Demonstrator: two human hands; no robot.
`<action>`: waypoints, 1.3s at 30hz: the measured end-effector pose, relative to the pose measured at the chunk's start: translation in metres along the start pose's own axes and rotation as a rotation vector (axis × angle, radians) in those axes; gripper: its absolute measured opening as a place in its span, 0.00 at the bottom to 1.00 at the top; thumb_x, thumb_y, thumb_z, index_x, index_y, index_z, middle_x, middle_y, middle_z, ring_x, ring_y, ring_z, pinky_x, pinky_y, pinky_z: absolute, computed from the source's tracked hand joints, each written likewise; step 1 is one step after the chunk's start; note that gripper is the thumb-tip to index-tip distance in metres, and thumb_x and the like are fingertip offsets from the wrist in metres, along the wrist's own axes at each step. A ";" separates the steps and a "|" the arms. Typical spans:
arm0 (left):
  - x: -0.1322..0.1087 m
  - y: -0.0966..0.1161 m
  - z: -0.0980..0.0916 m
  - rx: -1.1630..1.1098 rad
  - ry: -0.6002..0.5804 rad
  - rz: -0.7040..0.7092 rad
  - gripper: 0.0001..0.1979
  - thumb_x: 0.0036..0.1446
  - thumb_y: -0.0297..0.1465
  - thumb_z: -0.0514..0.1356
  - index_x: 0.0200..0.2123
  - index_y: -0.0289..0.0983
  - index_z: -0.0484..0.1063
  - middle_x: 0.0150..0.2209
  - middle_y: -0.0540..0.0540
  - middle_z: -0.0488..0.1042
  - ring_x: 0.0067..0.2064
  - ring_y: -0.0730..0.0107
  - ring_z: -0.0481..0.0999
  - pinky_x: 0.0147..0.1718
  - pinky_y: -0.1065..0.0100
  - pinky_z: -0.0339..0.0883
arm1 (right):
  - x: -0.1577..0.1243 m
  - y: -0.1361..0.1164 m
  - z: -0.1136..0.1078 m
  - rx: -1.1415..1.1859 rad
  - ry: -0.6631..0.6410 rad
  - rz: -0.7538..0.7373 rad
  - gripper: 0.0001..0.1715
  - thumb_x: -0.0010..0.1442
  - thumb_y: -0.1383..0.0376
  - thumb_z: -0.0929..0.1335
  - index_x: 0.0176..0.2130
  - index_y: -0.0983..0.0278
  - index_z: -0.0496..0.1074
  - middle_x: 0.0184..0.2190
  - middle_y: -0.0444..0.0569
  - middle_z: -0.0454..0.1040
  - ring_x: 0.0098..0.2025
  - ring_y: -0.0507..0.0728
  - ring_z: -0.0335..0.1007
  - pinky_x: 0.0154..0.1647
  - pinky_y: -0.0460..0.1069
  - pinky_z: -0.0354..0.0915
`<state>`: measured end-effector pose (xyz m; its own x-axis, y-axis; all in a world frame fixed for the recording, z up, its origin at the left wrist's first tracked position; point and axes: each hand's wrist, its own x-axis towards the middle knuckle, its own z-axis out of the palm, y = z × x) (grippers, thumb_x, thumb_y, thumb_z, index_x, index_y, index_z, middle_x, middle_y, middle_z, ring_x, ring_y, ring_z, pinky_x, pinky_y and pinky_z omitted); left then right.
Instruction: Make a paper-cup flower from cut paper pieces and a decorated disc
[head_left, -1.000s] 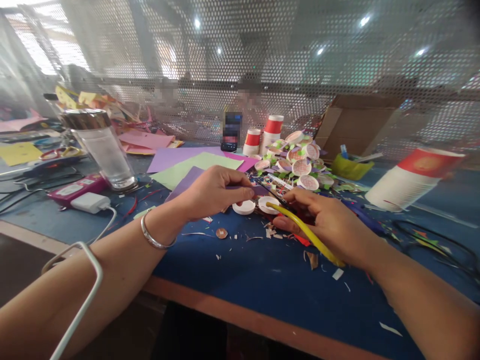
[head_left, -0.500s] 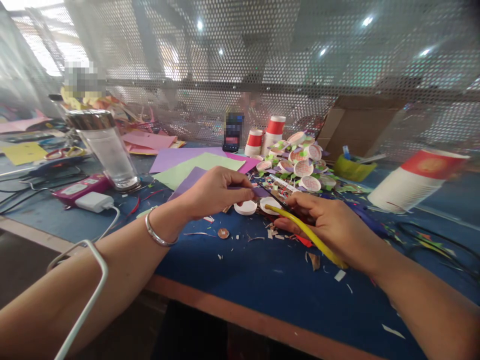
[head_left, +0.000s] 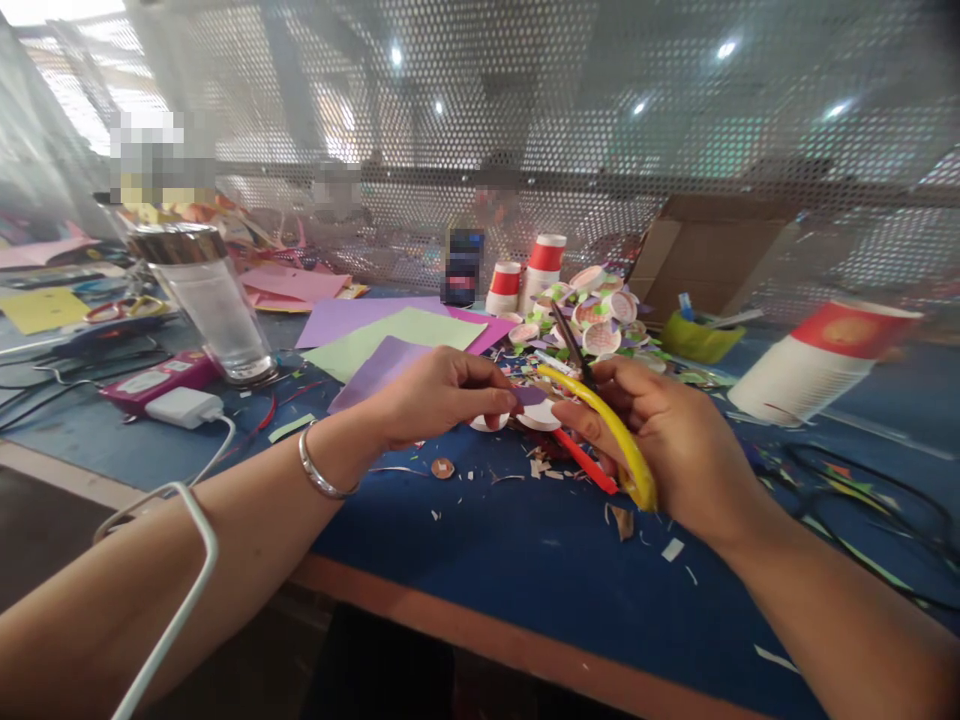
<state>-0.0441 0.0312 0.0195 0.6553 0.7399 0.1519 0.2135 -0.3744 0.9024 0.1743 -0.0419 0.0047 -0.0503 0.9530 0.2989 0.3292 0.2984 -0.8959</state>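
Between thumb and fingers, my left hand (head_left: 457,395) pinches a small purple paper piece (head_left: 531,396). My right hand (head_left: 652,420) grips scissors with yellow handles (head_left: 626,445), their dark blades pointing up and away toward the back. The fingertips of my right hand come close to the purple piece; whether they touch it I cannot tell. Two white round cup bottoms lie under the hands, the right one (head_left: 541,418) partly covered by the paper. Behind the scissors rises a heap of cut cup bottoms (head_left: 602,338) with green and purple paper bits.
Purple and green paper sheets (head_left: 390,340) lie behind my left hand. A glass bottle (head_left: 225,310) and a magenta box (head_left: 157,380) with a white plug stand left. Stacked paper cups (head_left: 817,365) lean at the right. A phone (head_left: 463,268) stands at the back. Scraps litter the blue table (head_left: 480,560).
The scissors have turned from pointing left at the paper to pointing up and away. My left hand has shifted slightly right and down, still pinching the purple paper.
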 end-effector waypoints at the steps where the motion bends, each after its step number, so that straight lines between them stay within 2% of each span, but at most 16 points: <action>1: 0.000 0.001 0.002 -0.008 -0.021 0.003 0.10 0.59 0.33 0.63 0.28 0.34 0.77 0.23 0.52 0.73 0.24 0.80 0.63 0.24 0.73 0.54 | 0.000 -0.002 0.002 0.023 0.022 -0.010 0.21 0.53 0.54 0.79 0.42 0.58 0.73 0.33 0.45 0.81 0.29 0.53 0.77 0.25 0.44 0.71; 7: 0.001 0.000 0.009 -0.029 -0.118 0.038 0.09 0.58 0.33 0.64 0.28 0.34 0.78 0.24 0.51 0.74 0.27 0.78 0.67 0.28 0.73 0.57 | 0.003 -0.006 0.008 0.094 0.057 -0.051 0.25 0.46 0.57 0.82 0.39 0.59 0.72 0.30 0.43 0.79 0.31 0.53 0.77 0.31 0.46 0.74; 10: 0.002 0.000 0.009 -0.107 -0.045 -0.006 0.06 0.57 0.31 0.66 0.30 0.34 0.79 0.24 0.51 0.75 0.27 0.79 0.68 0.27 0.73 0.57 | 0.004 -0.005 0.009 0.124 0.057 -0.041 0.25 0.45 0.57 0.82 0.39 0.59 0.71 0.29 0.42 0.78 0.31 0.53 0.76 0.32 0.47 0.74; 15: 0.003 0.000 0.012 -0.547 0.136 -0.079 0.04 0.51 0.28 0.70 0.29 0.33 0.79 0.25 0.51 0.75 0.25 0.81 0.68 0.26 0.74 0.58 | 0.003 -0.004 0.012 0.172 0.087 -0.023 0.27 0.47 0.54 0.81 0.39 0.58 0.69 0.29 0.40 0.76 0.28 0.52 0.73 0.27 0.47 0.72; 17: 0.004 -0.001 0.014 -0.649 0.165 -0.076 0.07 0.51 0.29 0.71 0.27 0.33 0.77 0.24 0.52 0.74 0.25 0.82 0.68 0.27 0.75 0.58 | 0.003 -0.004 0.014 0.196 0.083 -0.004 0.27 0.47 0.54 0.81 0.40 0.58 0.69 0.30 0.40 0.76 0.27 0.51 0.73 0.25 0.47 0.71; 19: 0.005 -0.001 0.018 -0.678 0.178 -0.080 0.11 0.52 0.31 0.71 0.25 0.33 0.74 0.24 0.53 0.73 0.26 0.82 0.68 0.27 0.76 0.58 | 0.003 -0.004 0.015 0.220 0.074 0.012 0.28 0.45 0.55 0.82 0.40 0.58 0.69 0.31 0.41 0.77 0.30 0.52 0.75 0.29 0.47 0.73; 23: 0.005 -0.001 0.022 -0.659 0.183 -0.061 0.10 0.57 0.32 0.69 0.28 0.34 0.73 0.26 0.53 0.74 0.27 0.81 0.72 0.27 0.75 0.59 | 0.003 -0.005 0.017 0.198 0.057 0.018 0.30 0.43 0.56 0.82 0.41 0.58 0.70 0.35 0.45 0.80 0.36 0.56 0.78 0.35 0.49 0.75; 27: 0.002 0.002 0.021 -0.480 0.183 0.020 0.07 0.60 0.31 0.65 0.30 0.35 0.74 0.25 0.53 0.72 0.24 0.82 0.68 0.24 0.74 0.57 | 0.003 -0.004 0.013 0.135 0.027 -0.021 0.26 0.49 0.54 0.80 0.43 0.58 0.71 0.38 0.47 0.81 0.38 0.57 0.79 0.38 0.51 0.76; 32: 0.000 0.004 0.016 -0.315 0.184 0.023 0.07 0.59 0.31 0.65 0.31 0.34 0.75 0.21 0.54 0.69 0.22 0.82 0.62 0.22 0.74 0.53 | 0.001 0.000 0.005 0.016 -0.051 0.029 0.27 0.51 0.54 0.80 0.46 0.57 0.72 0.39 0.46 0.81 0.38 0.57 0.78 0.38 0.50 0.73; 39: 0.000 0.002 0.012 -0.211 0.114 0.031 0.08 0.59 0.32 0.64 0.31 0.33 0.73 0.22 0.53 0.69 0.23 0.81 0.63 0.22 0.74 0.52 | -0.003 0.003 0.004 -0.007 -0.154 0.034 0.27 0.52 0.55 0.80 0.48 0.56 0.71 0.42 0.45 0.80 0.39 0.55 0.77 0.37 0.48 0.71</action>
<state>-0.0351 0.0232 0.0165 0.5703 0.7928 0.2149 0.0303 -0.2817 0.9590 0.1721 -0.0433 -0.0004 -0.1827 0.9595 0.2146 0.3393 0.2664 -0.9022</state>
